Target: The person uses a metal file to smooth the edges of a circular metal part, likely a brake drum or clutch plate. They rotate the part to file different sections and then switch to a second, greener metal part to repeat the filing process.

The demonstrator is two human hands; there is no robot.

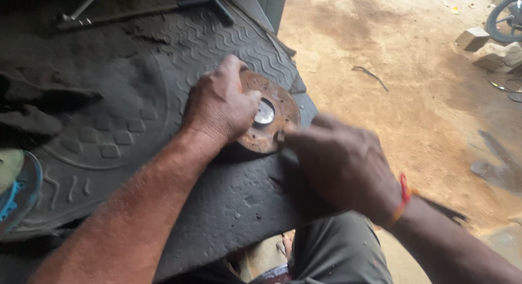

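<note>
- Rusty round flange plate [277,107] sits near the right edge of a black rubber mat [136,99] w/ wavy and square tread; just past that edge the surface drops to bare dirt ground [380,55].
- Open room: wide stretch of mat to the left of the plate, dirt ground to the right; mat's near edge ends above the person's grey trouser leg [337,251].
- Long dark metal tool [147,11] lies at the far top of the mat, well apart from the hands.
- Bricks [489,47] and part of a wheel [508,14] at top right, cut off by the frame.
- Blue-edged object at far left is cut off, can't tell what it is.
- Plate's left part is hidden under the left hand [220,104]; shiny centre hub [265,113] shows partly.
- Left hand: fingers curled over the plate's rim, gripping it, thumb by the hub.
- Right hand [340,164], red thread at wrist: fingers bunched at the plate's lower right edge, touching it; fingertips blurred, whether they pinch smth small can't be told.
</note>
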